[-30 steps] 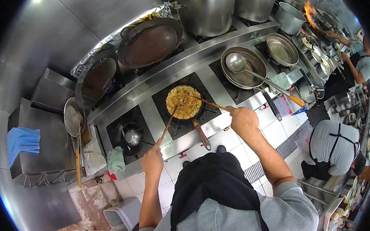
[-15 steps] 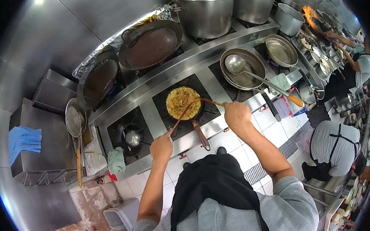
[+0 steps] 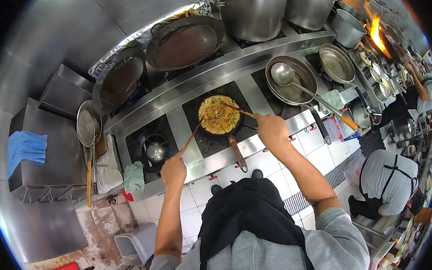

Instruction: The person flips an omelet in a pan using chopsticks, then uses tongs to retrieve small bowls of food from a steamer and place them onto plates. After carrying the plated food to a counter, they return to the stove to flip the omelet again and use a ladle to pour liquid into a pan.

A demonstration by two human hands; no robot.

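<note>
Your left hand (image 3: 173, 171) is below and to the left of the frying pan (image 3: 236, 152), its fingers closed around the left stick (image 3: 192, 136). Your right hand (image 3: 272, 130) is to the right of the pan and slightly lower, its fingers closed around the right stick (image 3: 243, 112). The food (image 3: 219, 116) lies in the pan, beyond the fingers of both hands and apart from them; only the sticks reach it. The left stick's tip is at the food's left side, the right stick's at its upper right part.

The food is a round, golden-yellow layer with browner patches, lumpy on top, spread nearly to the rim. You have the pan on a burner, its worn brown handle pointing towards you. To the pan's right, a ladle (image 3: 283, 74) rests in a wide pan (image 3: 306, 86); to its left, beyond an unused burner, hangs a green cloth (image 3: 133, 177).
</note>
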